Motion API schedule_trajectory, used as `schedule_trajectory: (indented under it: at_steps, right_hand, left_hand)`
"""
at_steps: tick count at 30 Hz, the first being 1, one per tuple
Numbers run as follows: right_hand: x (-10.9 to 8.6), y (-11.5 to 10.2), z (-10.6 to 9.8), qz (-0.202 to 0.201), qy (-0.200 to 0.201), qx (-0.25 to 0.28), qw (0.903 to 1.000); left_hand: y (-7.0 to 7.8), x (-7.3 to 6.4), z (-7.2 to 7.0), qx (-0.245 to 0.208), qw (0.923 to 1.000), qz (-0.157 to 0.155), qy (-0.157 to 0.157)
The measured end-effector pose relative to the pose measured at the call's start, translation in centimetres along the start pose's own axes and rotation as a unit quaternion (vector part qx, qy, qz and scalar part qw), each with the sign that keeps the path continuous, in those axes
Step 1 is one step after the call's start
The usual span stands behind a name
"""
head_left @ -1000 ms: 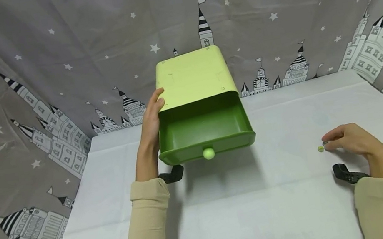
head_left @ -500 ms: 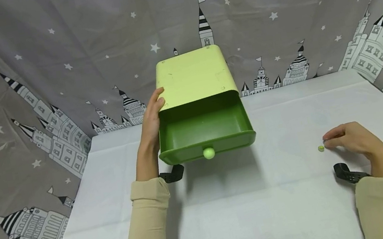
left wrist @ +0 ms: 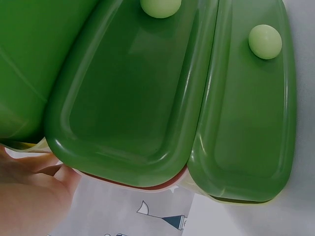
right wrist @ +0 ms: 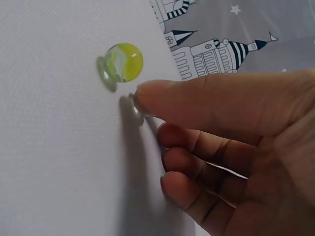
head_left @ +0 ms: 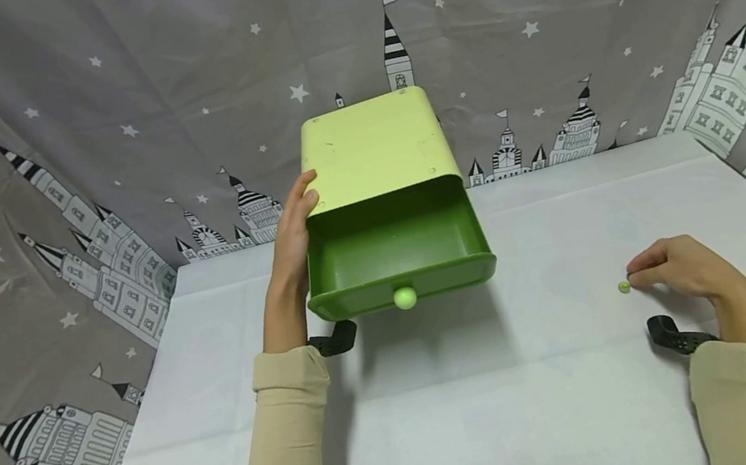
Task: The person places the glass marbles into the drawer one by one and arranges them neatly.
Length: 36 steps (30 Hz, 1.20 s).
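Note:
A pale yellow-green drawer cabinet [head_left: 373, 146] stands on the white table, its dark green top drawer [head_left: 396, 249] pulled out with nothing visible inside. My left hand [head_left: 289, 242] rests along the cabinet's left side, fingertips at the top edge; the left wrist view shows part of this hand [left wrist: 37, 196] beside the drawer fronts. Far to the right, my right hand [head_left: 683, 271] pinches a small glass marble at the tabletop, mostly hidden by thumb and fingers. Just beside the fingertips lies a yellow-and-clear glass marble [right wrist: 124, 62], also small in the head view.
Two lower drawers, a middle one [left wrist: 123, 98] and a bottom one [left wrist: 246, 128], are pushed in and carry round light green knobs. White cloth covers the table [head_left: 523, 421]. A grey curtain [head_left: 204, 63] printed with castles and stars hangs behind and at the sides.
My right hand stays at the same spot; its fingertips have drawn slightly closer around the small marble. The left hand, cabinet and drawer look unmoved.

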State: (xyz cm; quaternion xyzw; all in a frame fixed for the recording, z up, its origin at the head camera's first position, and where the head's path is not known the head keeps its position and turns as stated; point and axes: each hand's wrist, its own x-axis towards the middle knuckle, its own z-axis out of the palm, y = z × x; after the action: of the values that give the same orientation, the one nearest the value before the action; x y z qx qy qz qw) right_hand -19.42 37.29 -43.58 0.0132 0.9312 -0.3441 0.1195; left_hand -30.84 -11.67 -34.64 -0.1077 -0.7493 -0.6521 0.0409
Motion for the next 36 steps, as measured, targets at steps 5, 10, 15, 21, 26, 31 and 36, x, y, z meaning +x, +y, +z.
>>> schedule_trajectory:
  at_steps: [5, 10, 15, 21, 26, 31, 36]
  right_hand:
    - [0.0, 0.1, 0.1, 0.001, 0.007, 0.003, 1.0000]
    - [0.0, 0.1, 0.1, -0.007, 0.012, 0.001, 0.9999]
    - [0.0, 0.1, 0.0, -0.013, 0.016, -0.004, 0.9998]
    - [0.1, -0.2, 0.1, -0.029, 0.045, -0.001, 0.9986]
    - [0.0, -0.5, 0.2, -0.036, 0.077, 0.031, 0.9959]
    - [0.0, -0.8, 0.2, -0.046, 0.096, 0.058, 0.9926]
    - [0.0, -1.3, 0.1, -0.052, 0.118, 0.060, 0.9899]
  left_hand:
    - [0.1, 0.0, 0.0, 0.000, 1.0000, 0.001, 0.000]
    - [0.1, 0.0, 0.0, -0.002, 1.0000, 0.001, 0.000]
    - [0.2, -0.1, 0.0, -0.005, 1.0000, 0.001, -0.001]
    - [0.1, -0.2, -0.1, -0.004, 1.0000, 0.001, -0.001]
    - [0.0, -0.1, 0.0, -0.005, 1.0000, 0.001, -0.002]
    - [0.0, -0.1, -0.1, -0.005, 1.0000, 0.003, -0.001]
    - [0.2, -0.2, 0.0, -0.012, 0.9999, 0.000, -0.003]
